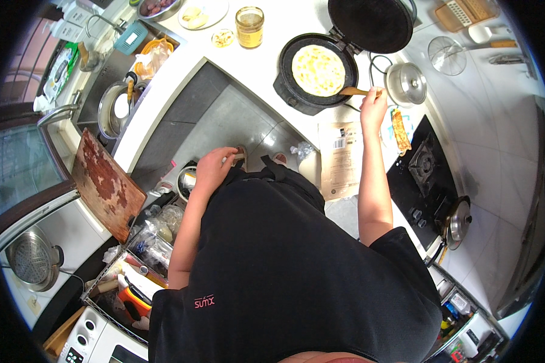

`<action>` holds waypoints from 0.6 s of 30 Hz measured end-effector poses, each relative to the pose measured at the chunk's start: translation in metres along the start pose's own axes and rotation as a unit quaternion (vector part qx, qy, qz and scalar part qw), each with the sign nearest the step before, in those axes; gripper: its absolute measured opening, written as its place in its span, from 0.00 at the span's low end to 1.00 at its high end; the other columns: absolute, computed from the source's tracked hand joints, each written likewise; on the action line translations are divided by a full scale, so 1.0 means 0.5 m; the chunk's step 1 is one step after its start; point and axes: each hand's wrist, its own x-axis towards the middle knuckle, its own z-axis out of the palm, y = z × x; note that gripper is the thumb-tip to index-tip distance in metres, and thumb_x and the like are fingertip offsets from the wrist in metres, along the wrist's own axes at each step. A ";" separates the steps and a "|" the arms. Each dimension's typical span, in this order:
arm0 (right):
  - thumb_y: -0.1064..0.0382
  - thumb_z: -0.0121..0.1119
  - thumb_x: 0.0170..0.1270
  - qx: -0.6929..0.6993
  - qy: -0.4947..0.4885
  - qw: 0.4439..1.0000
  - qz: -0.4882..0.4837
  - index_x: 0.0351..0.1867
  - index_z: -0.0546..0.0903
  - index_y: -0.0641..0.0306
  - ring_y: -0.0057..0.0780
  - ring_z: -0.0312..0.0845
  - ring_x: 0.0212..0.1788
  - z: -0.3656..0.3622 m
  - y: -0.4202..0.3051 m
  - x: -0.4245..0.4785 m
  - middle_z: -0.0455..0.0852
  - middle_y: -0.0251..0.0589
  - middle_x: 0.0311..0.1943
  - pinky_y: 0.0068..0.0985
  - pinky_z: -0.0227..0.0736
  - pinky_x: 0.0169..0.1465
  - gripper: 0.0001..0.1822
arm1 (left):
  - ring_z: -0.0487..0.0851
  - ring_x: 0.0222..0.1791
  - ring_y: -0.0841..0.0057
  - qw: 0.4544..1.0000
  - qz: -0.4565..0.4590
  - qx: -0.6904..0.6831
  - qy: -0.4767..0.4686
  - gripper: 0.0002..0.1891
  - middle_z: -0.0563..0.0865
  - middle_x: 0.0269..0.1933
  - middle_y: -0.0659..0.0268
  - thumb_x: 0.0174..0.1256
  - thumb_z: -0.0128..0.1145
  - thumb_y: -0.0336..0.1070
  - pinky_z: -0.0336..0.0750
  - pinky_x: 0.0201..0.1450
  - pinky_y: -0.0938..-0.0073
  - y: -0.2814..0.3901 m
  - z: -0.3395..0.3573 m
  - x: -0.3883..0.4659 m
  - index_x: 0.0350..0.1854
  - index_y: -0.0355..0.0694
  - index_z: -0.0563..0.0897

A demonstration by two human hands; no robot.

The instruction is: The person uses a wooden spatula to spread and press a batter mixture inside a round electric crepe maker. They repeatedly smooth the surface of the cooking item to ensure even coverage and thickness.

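My right hand point(373, 108) grips the handle of a wooden spatula point(354, 91), whose blade reaches the lower right edge of a round flatbread point(318, 71). The flatbread lies flat and browned in spots on the black plate of an electric griddle point(299, 103). The griddle's black lid point(371, 22) stands raised behind it. My left hand point(215, 169) hangs in front of my body, fingers bent, with nothing seen in it. Below my right hand a folded browned flatbread point(400, 129) rests on a packet by the stove. A brown printed bag point(340, 163) lies over the counter's edge.
A glass jar point(250, 28), a small dish point(223, 38) and a white plate point(209, 13) stand left of the griddle. A lidded pot point(405, 85) is at its right, near a black gas hob point(420, 177). A sink with a pan point(106, 109) and a wooden cutting board point(106, 186) are at left.
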 end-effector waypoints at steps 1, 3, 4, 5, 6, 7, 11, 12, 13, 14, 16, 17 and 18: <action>0.57 0.54 0.86 -0.002 -0.001 1.000 -0.001 0.48 0.78 0.65 0.25 0.79 0.22 0.001 -0.002 -0.001 0.83 0.37 0.24 0.28 0.75 0.30 0.12 | 0.91 0.48 0.57 1.000 0.003 0.002 0.003 0.11 0.94 0.49 0.61 0.75 0.64 0.39 0.84 0.50 0.60 -0.001 0.000 -0.001 0.53 0.46 0.92; 0.58 0.54 0.85 -0.001 -0.005 1.000 0.015 0.47 0.78 0.65 0.30 0.80 0.25 0.001 -0.006 -0.004 0.84 0.39 0.26 0.31 0.76 0.34 0.12 | 0.92 0.48 0.57 1.000 0.002 0.000 0.001 0.11 0.94 0.49 0.61 0.75 0.64 0.39 0.84 0.50 0.59 -0.002 0.000 -0.003 0.53 0.46 0.92; 0.58 0.54 0.85 0.002 -0.009 0.999 0.031 0.47 0.79 0.65 0.34 0.82 0.28 -0.002 -0.020 -0.009 0.85 0.41 0.27 0.34 0.76 0.38 0.11 | 0.92 0.49 0.57 1.000 0.001 -0.001 0.000 0.11 0.94 0.49 0.61 0.75 0.64 0.39 0.84 0.50 0.59 -0.003 0.000 -0.005 0.53 0.46 0.92; 0.58 0.54 0.84 0.004 -0.012 0.999 0.047 0.46 0.79 0.65 0.39 0.83 0.31 -0.003 -0.028 -0.012 0.86 0.43 0.29 0.38 0.77 0.42 0.11 | 0.92 0.48 0.57 1.000 0.001 0.001 0.000 0.11 0.94 0.49 0.61 0.75 0.64 0.39 0.84 0.50 0.59 -0.004 0.000 -0.006 0.53 0.46 0.92; 0.58 0.54 0.84 0.004 -0.012 0.999 0.045 0.46 0.79 0.65 0.39 0.83 0.31 -0.002 -0.025 -0.013 0.86 0.43 0.29 0.38 0.77 0.42 0.11 | 0.92 0.48 0.57 1.000 0.000 0.004 -0.001 0.11 0.94 0.49 0.61 0.75 0.64 0.40 0.84 0.50 0.59 -0.005 0.001 -0.007 0.53 0.46 0.92; 0.58 0.54 0.84 0.003 -0.011 0.999 0.043 0.46 0.79 0.65 0.39 0.83 0.31 -0.002 -0.025 -0.013 0.86 0.44 0.29 0.38 0.77 0.42 0.12 | 0.92 0.48 0.57 1.000 0.000 0.005 -0.001 0.11 0.94 0.49 0.61 0.75 0.64 0.40 0.84 0.50 0.59 -0.005 0.001 -0.007 0.53 0.46 0.92; 0.57 0.54 0.84 -0.009 -0.016 0.998 0.052 0.46 0.79 0.65 0.40 0.83 0.31 -0.005 -0.036 -0.019 0.86 0.44 0.29 0.38 0.77 0.42 0.12 | 0.91 0.48 0.57 1.000 0.003 0.003 0.001 0.10 0.94 0.49 0.61 0.75 0.64 0.40 0.84 0.49 0.59 -0.005 0.001 -0.010 0.52 0.46 0.92; 0.57 0.54 0.84 -0.009 -0.019 0.998 0.052 0.46 0.79 0.65 0.40 0.83 0.31 -0.005 -0.036 -0.020 0.86 0.44 0.29 0.38 0.77 0.42 0.12 | 0.91 0.47 0.57 1.000 0.002 0.001 0.003 0.10 0.94 0.49 0.60 0.75 0.65 0.40 0.84 0.49 0.59 -0.004 0.001 -0.012 0.52 0.46 0.92; 0.57 0.54 0.84 -0.009 -0.022 0.998 0.052 0.47 0.79 0.65 0.40 0.83 0.31 -0.006 -0.036 -0.021 0.86 0.44 0.29 0.38 0.77 0.43 0.12 | 0.91 0.47 0.57 1.000 0.001 0.000 0.004 0.10 0.94 0.49 0.60 0.75 0.65 0.40 0.84 0.49 0.59 -0.005 0.002 -0.013 0.52 0.46 0.92; 0.57 0.54 0.84 -0.010 -0.025 0.998 0.052 0.47 0.79 0.65 0.40 0.84 0.31 -0.006 -0.035 -0.022 0.86 0.44 0.29 0.38 0.77 0.43 0.12 | 0.91 0.47 0.57 1.000 0.001 -0.001 0.004 0.10 0.94 0.49 0.60 0.75 0.65 0.40 0.84 0.49 0.59 -0.005 0.003 -0.014 0.52 0.46 0.92; 0.57 0.54 0.84 -0.006 -0.024 0.999 0.046 0.47 0.79 0.65 0.41 0.84 0.31 -0.006 -0.032 -0.023 0.86 0.44 0.29 0.38 0.77 0.43 0.12 | 0.91 0.47 0.57 1.000 0.001 -0.003 0.004 0.10 0.94 0.49 0.60 0.75 0.65 0.40 0.84 0.49 0.59 -0.006 0.004 -0.016 0.52 0.46 0.92; 0.57 0.54 0.84 -0.004 -0.023 0.999 0.043 0.47 0.79 0.65 0.41 0.84 0.32 -0.006 -0.030 -0.023 0.86 0.44 0.29 0.38 0.77 0.43 0.12 | 0.91 0.47 0.57 1.000 0.002 -0.004 0.005 0.10 0.94 0.49 0.60 0.75 0.65 0.40 0.84 0.49 0.59 -0.006 0.005 -0.016 0.52 0.46 0.92; 0.57 0.54 0.84 -0.006 -0.021 0.999 0.041 0.47 0.79 0.65 0.40 0.84 0.31 -0.005 -0.028 -0.023 0.86 0.44 0.29 0.38 0.77 0.43 0.12 | 0.91 0.47 0.57 1.000 0.003 -0.005 0.006 0.10 0.94 0.49 0.60 0.75 0.65 0.40 0.84 0.49 0.59 -0.006 0.006 -0.017 0.52 0.46 0.92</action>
